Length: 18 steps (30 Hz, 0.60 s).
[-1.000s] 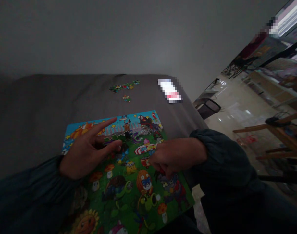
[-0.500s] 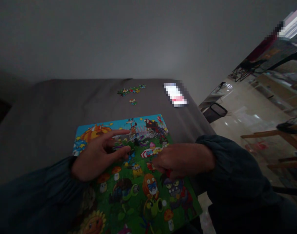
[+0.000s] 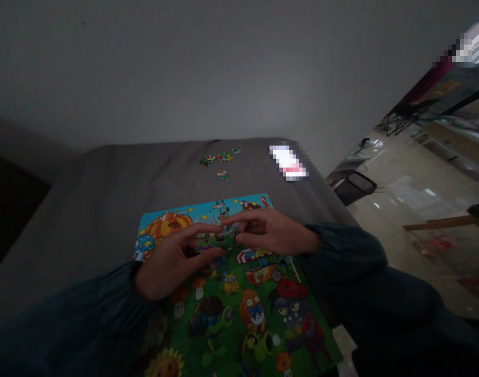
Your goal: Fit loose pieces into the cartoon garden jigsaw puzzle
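A colourful cartoon jigsaw puzzle [image 3: 211,345], with a pumpkin, mushrooms and a sunflower printed on it, lies on the grey-covered table. My left hand [image 3: 178,262] rests over its upper left part, index finger stretched out and thumb apart from it. My right hand [image 3: 273,231] is over the upper middle, its fingers reaching left, close to the left fingertips; thumb and index are apart. Between the hands shows a dark green patch of the puzzle. I see no piece in either hand, though the light is dim.
Several loose puzzle pieces [image 3: 222,157] lie in a row near the back of the table, with a single piece [image 3: 222,175] in front of them. To their right is a lit phone [image 3: 288,162]. A grey wall [image 3: 184,73] stands behind; tiled floor [image 3: 392,209] lies right.
My right hand has moved up and left across the puzzle, from its right side to beside my left hand, and its fingers have spread. The view has shifted slightly.
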Each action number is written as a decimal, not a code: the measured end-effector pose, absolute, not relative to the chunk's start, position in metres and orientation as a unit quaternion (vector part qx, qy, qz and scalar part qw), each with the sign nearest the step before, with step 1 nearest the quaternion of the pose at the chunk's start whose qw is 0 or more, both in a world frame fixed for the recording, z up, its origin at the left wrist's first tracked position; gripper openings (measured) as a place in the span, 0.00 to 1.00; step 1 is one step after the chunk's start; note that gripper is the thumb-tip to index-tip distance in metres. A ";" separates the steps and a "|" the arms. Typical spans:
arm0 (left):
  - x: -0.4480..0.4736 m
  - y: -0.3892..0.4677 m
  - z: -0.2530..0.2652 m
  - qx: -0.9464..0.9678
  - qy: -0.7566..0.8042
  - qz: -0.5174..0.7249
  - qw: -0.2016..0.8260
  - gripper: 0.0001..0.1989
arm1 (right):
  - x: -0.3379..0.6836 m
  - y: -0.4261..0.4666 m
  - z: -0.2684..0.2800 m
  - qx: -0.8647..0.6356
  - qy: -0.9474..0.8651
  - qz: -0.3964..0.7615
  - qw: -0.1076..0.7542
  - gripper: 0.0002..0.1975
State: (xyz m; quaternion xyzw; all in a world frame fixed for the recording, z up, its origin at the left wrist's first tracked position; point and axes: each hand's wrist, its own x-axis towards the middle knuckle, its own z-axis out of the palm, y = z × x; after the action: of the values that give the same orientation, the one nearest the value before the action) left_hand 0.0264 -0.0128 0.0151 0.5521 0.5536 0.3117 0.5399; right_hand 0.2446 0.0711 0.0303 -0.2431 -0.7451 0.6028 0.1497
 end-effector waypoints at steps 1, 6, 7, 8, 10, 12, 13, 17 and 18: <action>0.026 -0.012 0.015 0.543 0.553 0.320 0.545 0.26 | 0.247 0.074 0.032 -0.244 -0.756 0.587 0.156 0.15; 0.022 -0.007 0.018 0.515 0.560 0.352 0.545 0.25 | 0.251 0.075 0.043 -0.200 -0.845 0.470 0.157 0.12; 0.020 -0.006 0.018 0.513 0.565 0.353 0.541 0.25 | 0.249 0.071 0.044 -0.182 -0.858 0.456 0.148 0.11; 0.019 -0.005 0.017 0.512 0.569 0.356 0.536 0.25 | 0.247 0.066 0.044 -0.166 -0.866 0.450 0.140 0.11; 0.017 -0.002 0.015 0.517 0.568 0.373 0.520 0.25 | 0.243 0.055 0.043 -0.152 -0.870 0.451 0.129 0.09; 0.016 0.000 0.013 0.528 0.558 0.393 0.505 0.23 | 0.240 0.047 0.041 -0.154 -0.867 0.461 0.112 0.07; 0.016 0.000 0.012 0.535 0.552 0.399 0.500 0.22 | 0.240 0.044 0.040 -0.159 -0.863 0.468 0.103 0.06; 0.016 -0.001 0.009 0.551 0.550 0.387 0.494 0.21 | 0.239 0.040 0.037 -0.203 -0.829 0.515 0.082 0.04; 0.016 -0.002 0.008 0.554 0.551 0.383 0.492 0.20 | 0.239 0.041 0.037 -0.216 -0.811 0.538 0.078 0.06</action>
State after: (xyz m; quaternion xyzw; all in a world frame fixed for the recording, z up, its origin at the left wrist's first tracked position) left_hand 0.0161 -0.0016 0.0083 0.5538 0.5515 0.3831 0.4924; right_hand 0.2395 0.0406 0.0367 -0.2160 -0.8111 0.5379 0.0783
